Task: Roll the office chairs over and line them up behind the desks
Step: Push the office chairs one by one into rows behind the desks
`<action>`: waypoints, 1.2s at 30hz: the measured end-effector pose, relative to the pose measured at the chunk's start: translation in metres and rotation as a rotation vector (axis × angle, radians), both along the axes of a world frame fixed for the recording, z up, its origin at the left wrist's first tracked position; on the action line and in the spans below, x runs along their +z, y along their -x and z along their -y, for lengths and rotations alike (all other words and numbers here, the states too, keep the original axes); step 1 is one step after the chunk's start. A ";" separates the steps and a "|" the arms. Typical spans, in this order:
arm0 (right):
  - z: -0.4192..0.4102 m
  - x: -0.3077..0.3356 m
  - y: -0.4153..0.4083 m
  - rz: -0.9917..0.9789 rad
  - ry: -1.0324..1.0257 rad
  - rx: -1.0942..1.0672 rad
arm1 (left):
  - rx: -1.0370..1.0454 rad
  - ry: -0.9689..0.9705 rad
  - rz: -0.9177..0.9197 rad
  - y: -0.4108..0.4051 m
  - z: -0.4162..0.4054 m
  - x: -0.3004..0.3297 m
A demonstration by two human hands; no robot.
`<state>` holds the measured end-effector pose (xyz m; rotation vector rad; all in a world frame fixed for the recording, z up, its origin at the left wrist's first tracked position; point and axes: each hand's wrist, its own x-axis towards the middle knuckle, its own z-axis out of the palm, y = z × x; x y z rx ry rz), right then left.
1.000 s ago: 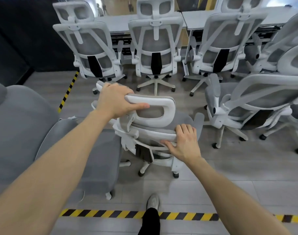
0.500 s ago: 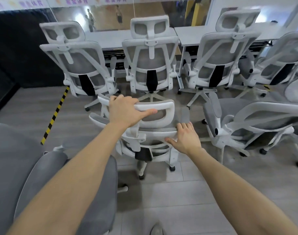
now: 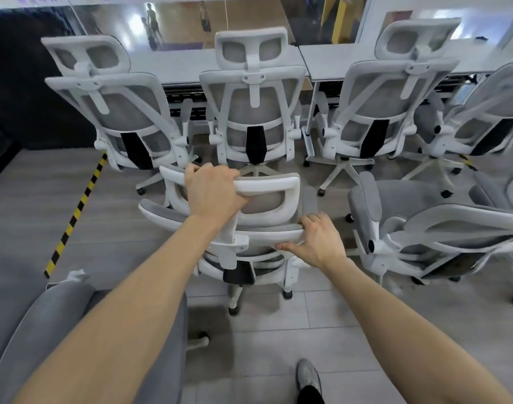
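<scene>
Your left hand (image 3: 213,191) is curled over the top bar of the white plastic headrest (image 3: 267,196) of the chair (image 3: 249,243) in front of you, which stands just behind the row at the desks (image 3: 331,61). Your right hand (image 3: 318,242) grips the curved upper edge of its backrest, thumb beneath. The frame is smooth white plastic around grey mesh, with a black lumbar block. Four matching chairs line the desks; the middle chair (image 3: 254,112) is straight ahead. A fifth chair (image 3: 424,228) stands turned sideways to your right.
</scene>
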<state>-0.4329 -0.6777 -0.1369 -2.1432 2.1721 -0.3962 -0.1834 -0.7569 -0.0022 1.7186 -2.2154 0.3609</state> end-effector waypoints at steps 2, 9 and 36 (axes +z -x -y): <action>0.013 -0.001 0.013 0.022 -0.014 0.013 | 0.030 0.002 0.030 0.011 0.008 -0.003; 0.063 0.007 0.054 0.092 -0.083 0.069 | 0.105 0.047 0.022 0.052 0.044 -0.008; 0.067 -0.004 0.118 0.066 -0.007 0.158 | 0.198 -0.015 -0.010 0.107 0.017 -0.012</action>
